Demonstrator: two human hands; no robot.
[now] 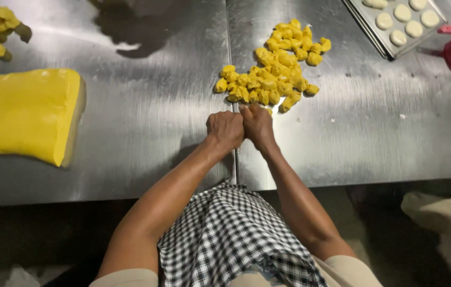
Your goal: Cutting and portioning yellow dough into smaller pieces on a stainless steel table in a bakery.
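1. Left hand (225, 129) and right hand (258, 125) press together, fists closed, near the steel table's (145, 122) front edge; what they grip is hidden.
2. The pile of yellow dough pieces (274, 69) lies just beyond them, mid-table.
3. A yellow dough block (20, 114) sits at the left edge.
4. A baking tray (395, 24) occupies the far right corner.

No packages, labels, signs or screens show anywhere in this view.
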